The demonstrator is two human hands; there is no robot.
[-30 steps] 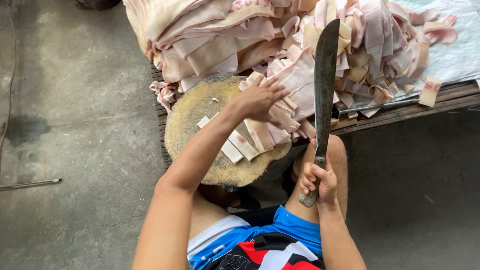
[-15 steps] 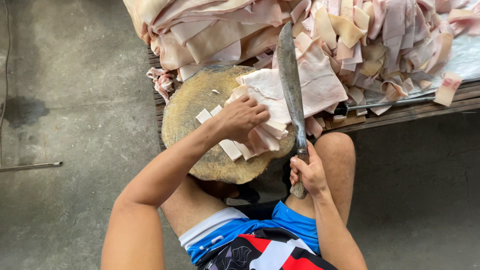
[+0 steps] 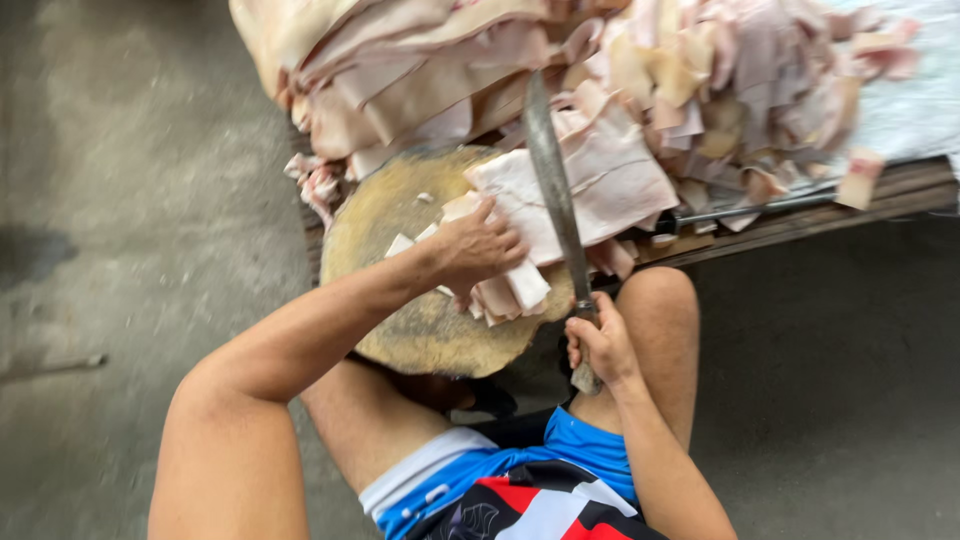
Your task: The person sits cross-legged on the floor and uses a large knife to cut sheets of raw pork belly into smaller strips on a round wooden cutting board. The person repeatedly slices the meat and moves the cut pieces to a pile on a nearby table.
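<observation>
My right hand (image 3: pixel 598 342) grips the handle of a long, broad knife (image 3: pixel 552 185), whose blade lies across a pale slab of pork skin (image 3: pixel 590 185). My left hand (image 3: pixel 478 245) presses down on cut strips of skin (image 3: pixel 510 288) at the near side of the slab, just left of the blade. All this rests on a round wooden chopping block (image 3: pixel 400 300) that stands between my knees.
A big heap of pink and cream skin pieces (image 3: pixel 560 70) covers a low wooden bench (image 3: pixel 800 215) beyond the block, partly on a white sheet (image 3: pixel 915 100). A thin metal rod (image 3: pixel 745 208) lies on the bench. Grey concrete floor (image 3: pixel 130 250) surrounds everything.
The knife has come from the right of the block onto the slab. My left hand has slid back toward me along the cut strips.
</observation>
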